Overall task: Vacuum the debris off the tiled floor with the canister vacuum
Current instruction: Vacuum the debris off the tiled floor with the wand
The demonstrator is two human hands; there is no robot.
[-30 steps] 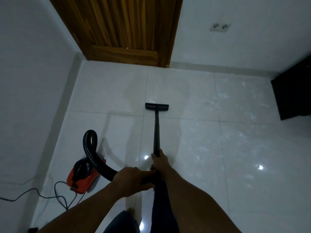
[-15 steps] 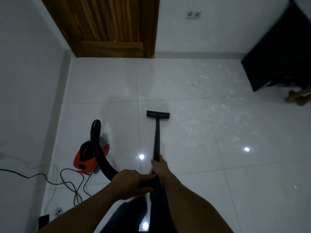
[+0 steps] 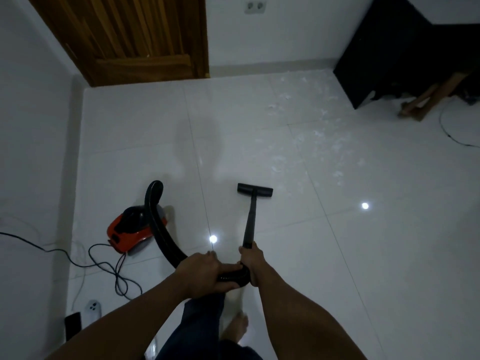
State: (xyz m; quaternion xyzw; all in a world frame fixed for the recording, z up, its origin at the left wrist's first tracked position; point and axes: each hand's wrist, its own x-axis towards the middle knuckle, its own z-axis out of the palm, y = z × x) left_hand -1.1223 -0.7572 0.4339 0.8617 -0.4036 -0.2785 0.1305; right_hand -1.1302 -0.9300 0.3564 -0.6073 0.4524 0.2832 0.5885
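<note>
A red and black canister vacuum [image 3: 132,231] sits on the white tiled floor [image 3: 363,255] at the left. Its black hose [image 3: 155,219] arcs up and round to my hands. My left hand [image 3: 202,274] is closed around the hose end. My right hand [image 3: 250,263] grips the base of the black wand [image 3: 250,219]. The flat floor nozzle [image 3: 255,190] rests on the tiles ahead of me. White scraps of debris [image 3: 311,136] lie scattered beyond and to the right of the nozzle, up to the far wall.
A wooden door [image 3: 135,37] closes the far left corner. Black furniture [image 3: 405,50] and a wooden piece [image 3: 426,100] stand at the far right. The vacuum's power cord [image 3: 104,266] loops across the floor by the left wall, near a power strip [image 3: 93,307]. My bare foot [image 3: 235,328] is below my hands.
The view has backed away from the door and turned right. The nozzle now lies nearer to me, farther from the door, and more debris and the black furniture show.
</note>
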